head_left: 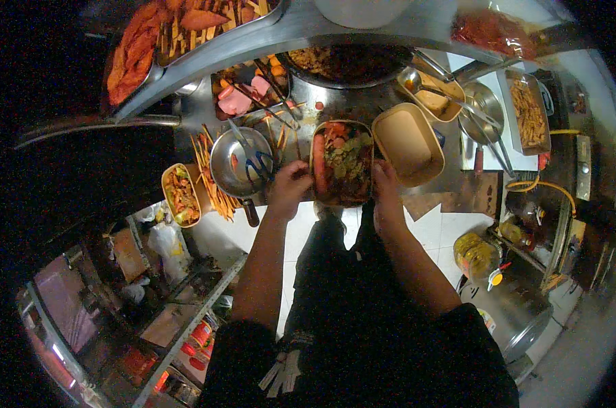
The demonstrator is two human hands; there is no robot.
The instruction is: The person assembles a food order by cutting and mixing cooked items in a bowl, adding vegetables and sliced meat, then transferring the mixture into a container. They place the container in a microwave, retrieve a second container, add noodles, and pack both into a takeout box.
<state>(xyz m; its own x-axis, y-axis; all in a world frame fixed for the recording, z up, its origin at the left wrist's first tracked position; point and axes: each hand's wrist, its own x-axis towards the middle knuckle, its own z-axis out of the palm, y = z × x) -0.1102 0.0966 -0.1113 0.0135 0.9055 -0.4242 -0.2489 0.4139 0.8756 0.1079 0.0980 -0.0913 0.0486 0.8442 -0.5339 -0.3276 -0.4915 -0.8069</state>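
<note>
Steel runs the length of the table [362, 102] in front of us, crowded with trays and pans of fried food, and below it we see white floor tiles between our legs.

We hold a filled food box [342, 163] at the near edge of the table, packed with greens, red slices and a sausage along its left side. Our left hand [291, 182] is curled at the box's left rim, fingers folded in as if pinching the edge; whether it also grips something small we cannot tell. Our right hand [384, 182] lies flat and closed against the right rim, fingers pressed together along the side.

Just right of the box sits an empty paper box [406, 143], touching or nearly touching it. To the left stands a steel bowl [240, 162] with tongs [257, 163] resting in it, and beyond that a second filled box [180, 195] beside a scatter of skewers [209, 173].

To handle this well, we judge that both hands should press evenly on the two long sides, since the box looks soft and heaped. We should keep it level so that nothing slides off the top, and keep our left knuckles clear of the bowl handle [251, 212], which juts out near the wrist. Lifting straight, rather than dragging over the edge, seems the safer course.
</note>
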